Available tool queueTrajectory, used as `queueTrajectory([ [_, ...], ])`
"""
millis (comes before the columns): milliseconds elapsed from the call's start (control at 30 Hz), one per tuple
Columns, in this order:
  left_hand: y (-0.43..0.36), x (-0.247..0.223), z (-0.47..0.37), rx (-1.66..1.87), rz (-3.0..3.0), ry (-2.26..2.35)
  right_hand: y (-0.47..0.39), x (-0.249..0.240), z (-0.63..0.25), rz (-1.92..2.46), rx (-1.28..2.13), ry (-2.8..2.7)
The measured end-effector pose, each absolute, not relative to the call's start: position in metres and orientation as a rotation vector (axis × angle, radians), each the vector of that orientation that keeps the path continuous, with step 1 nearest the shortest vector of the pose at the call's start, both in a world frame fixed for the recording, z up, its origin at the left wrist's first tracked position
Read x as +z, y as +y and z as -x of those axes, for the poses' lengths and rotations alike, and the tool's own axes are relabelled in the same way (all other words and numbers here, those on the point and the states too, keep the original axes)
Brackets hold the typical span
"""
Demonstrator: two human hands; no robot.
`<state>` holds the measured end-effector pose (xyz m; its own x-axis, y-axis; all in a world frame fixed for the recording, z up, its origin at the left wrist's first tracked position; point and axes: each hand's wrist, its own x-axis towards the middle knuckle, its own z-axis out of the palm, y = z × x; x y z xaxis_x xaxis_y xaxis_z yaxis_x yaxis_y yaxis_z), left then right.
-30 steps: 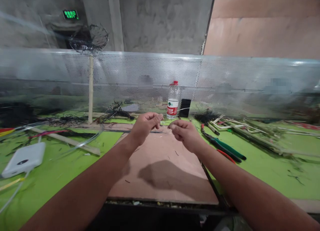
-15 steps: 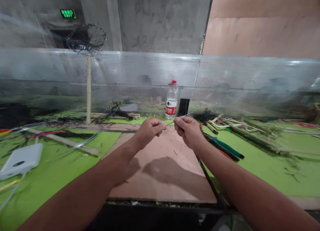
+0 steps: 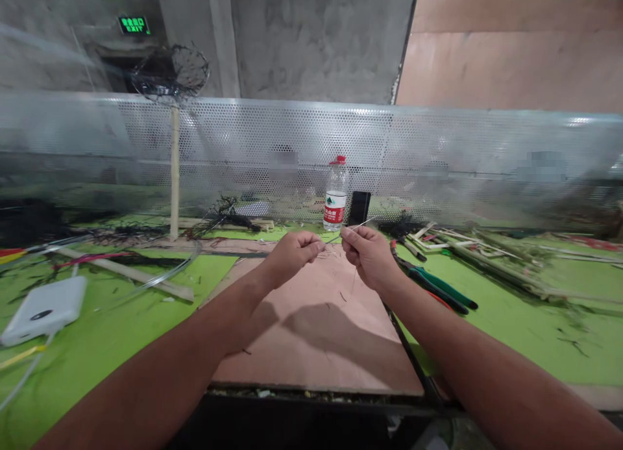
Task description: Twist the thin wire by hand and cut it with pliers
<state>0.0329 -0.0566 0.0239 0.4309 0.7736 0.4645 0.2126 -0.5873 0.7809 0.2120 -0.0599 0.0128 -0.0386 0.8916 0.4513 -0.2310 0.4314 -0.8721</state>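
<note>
A thin, stiff, wire-like strand [image 3: 333, 239] spans the small gap between my two hands, above the wooden board [image 3: 311, 346]. My left hand [image 3: 294, 255] pinches its near end between thumb and forefinger. Farther along, my right hand [image 3: 367, 254] is closed on the same strand, and its tip pokes out past the fingers up to the right. A finer thread seems to hang below my right hand. Whether the strand is metal or something else is hard to tell. Behind the hands stand a water bottle [image 3: 335, 200] with a red cap and a dark phone [image 3: 359, 208].
Green-handled pliers [image 3: 440, 287] lie right of the board, near a pile of split bamboo strips [image 3: 501, 262]. At left are a white power bank [image 3: 46, 310] with a cable and a bamboo stick [image 3: 141, 278]. A perforated metal screen [image 3: 233, 151] runs across the back.
Both hands keep nearly the same pose and hold on the strand. The whole view has shifted very slightly.
</note>
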Motion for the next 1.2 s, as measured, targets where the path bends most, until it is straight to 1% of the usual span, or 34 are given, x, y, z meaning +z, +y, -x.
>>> queueTrajectory([
  [100,-0.052,0.024,-0.031,1.247,-2.006,0.817,-0.064,0.017,-0.213,0.701,0.949,-1.426],
  [200,-0.048,0.026,-0.027,1.350,-1.858,0.822,-0.068,0.021,-0.214,0.755,0.748,-1.640],
  [267,-0.046,0.027,-0.025,1.389,-1.767,0.797,-0.070,0.020,-0.213,0.826,0.641,-1.760],
  [333,-0.045,0.027,-0.025,1.403,-1.714,0.766,-0.070,0.016,-0.210,0.896,0.612,-1.838],
  [667,-0.046,0.025,-0.030,1.367,-1.682,0.715,-0.068,0.004,-0.203,0.924,0.806,-1.804],
  [1200,-0.047,0.022,-0.031,1.359,-1.808,0.808,-0.073,0.007,-0.201,0.896,0.933,-1.730],
])
